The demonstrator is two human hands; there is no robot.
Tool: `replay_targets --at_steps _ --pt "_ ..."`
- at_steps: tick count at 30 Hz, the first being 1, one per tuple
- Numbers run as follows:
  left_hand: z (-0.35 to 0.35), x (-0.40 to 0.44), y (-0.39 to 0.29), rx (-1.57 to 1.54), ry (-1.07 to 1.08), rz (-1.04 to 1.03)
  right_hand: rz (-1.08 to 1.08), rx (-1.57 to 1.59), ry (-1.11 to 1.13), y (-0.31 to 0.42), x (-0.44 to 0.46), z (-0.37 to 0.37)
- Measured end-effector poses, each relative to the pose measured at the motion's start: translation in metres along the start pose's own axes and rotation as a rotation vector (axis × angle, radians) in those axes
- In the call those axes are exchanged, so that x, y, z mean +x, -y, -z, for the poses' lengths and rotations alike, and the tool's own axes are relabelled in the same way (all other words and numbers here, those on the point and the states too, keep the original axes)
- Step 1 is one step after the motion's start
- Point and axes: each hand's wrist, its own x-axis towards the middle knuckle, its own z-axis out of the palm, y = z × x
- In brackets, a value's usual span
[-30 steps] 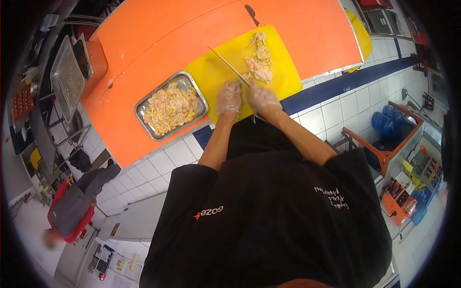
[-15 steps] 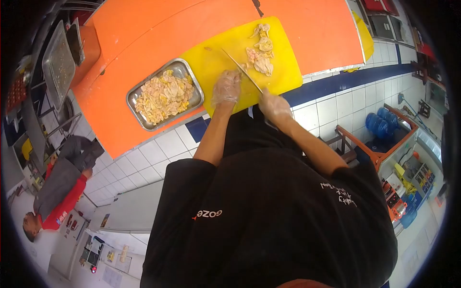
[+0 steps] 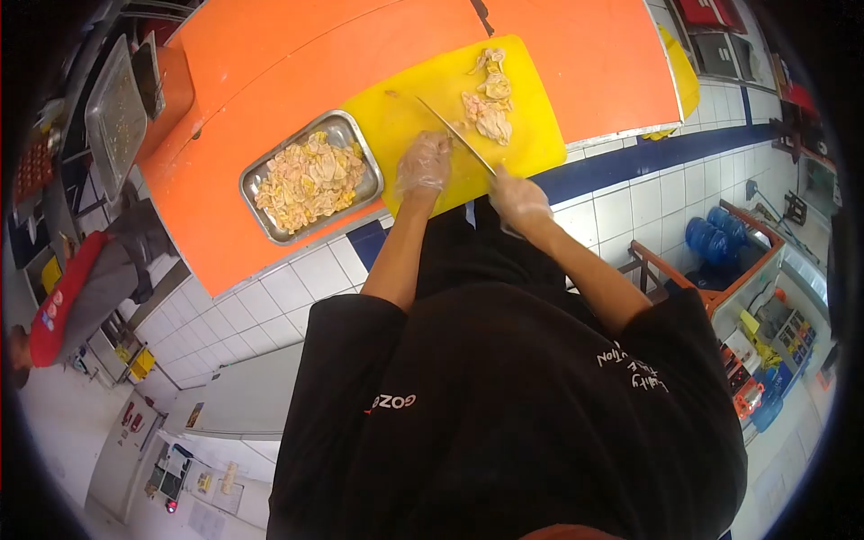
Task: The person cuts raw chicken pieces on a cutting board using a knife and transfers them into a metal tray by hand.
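My right hand [image 3: 520, 200], in a clear plastic glove, grips a long knife [image 3: 457, 135] whose blade lies slanted over the yellow cutting board [image 3: 396, 126]. Left of the blade, my gloved left hand [image 3: 423, 164] rests on the board with its fingers curled, the tips close to the knife. They seem to hold a small piece of raw chicken [image 3: 458, 127], mostly hidden. A cluster of pale raw chicken pieces [image 3: 490, 117] lies right of the blade. To the left, a metal tray [image 3: 372, 183] holds a heap of cut chicken [image 3: 306, 183].
The board and tray rest on an orange table [image 3: 256, 76]. Metal trays [image 3: 115, 117] and an orange bin [image 3: 175, 94] stand at its left. A person in a red top [image 3: 67, 292] is at the far left. Blue water bottles [image 3: 706, 236] stand at right.
The person at the left has moved up and further left in view. My hands and the knife have barely shifted, with the blade still between my left hand and the chicken cluster.
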Motion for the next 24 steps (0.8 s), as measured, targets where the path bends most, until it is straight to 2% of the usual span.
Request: replay_targets --at_steps 3,4,7,9,10,12,13,15,19,21,22,24 --pt "-0.004 -0.001 0.005 0.049 0.008 -0.033 0.159 0.030 -0.235 0.044 0.063 0.015" --pt "-0.002 -0.005 0.003 0.052 0.011 -0.029 0.159 0.033 -0.230 0.050 0.065 0.020" --pt "0.010 0.007 -0.005 0.037 0.006 -0.046 0.067 0.071 -0.162 0.051 0.061 0.026" --pt "0.010 0.006 -0.011 0.040 -0.004 0.087 0.032 0.003 -0.089 0.017 0.013 0.009" --pt "0.009 0.004 -0.012 0.038 -0.008 0.085 0.031 -0.026 -0.061 0.003 -0.011 0.008" --pt "0.009 0.004 -0.012 0.095 -0.130 0.061 -0.065 0.050 0.079 -0.020 -0.033 0.000" --pt "0.019 0.003 -0.015 0.097 -0.138 0.054 -0.059 0.051 0.070 -0.015 -0.040 0.008" --pt "0.046 -0.002 -0.019 0.267 0.111 -0.056 -0.135 0.056 0.121 -0.008 -0.047 0.026" --pt "0.065 0.004 -0.028 0.422 0.230 -0.042 -0.102 0.116 0.078 -0.009 -0.041 0.031" --pt "0.059 0.009 -0.033 0.310 0.187 0.113 -0.083 0.186 0.088 -0.009 -0.039 0.037" --pt "0.055 0.012 -0.033 0.313 0.187 0.104 -0.085 0.190 0.081 -0.008 -0.040 0.041" --pt "0.048 0.023 -0.035 -0.139 0.211 0.332 -0.152 0.278 0.086 -0.002 -0.045 0.054"
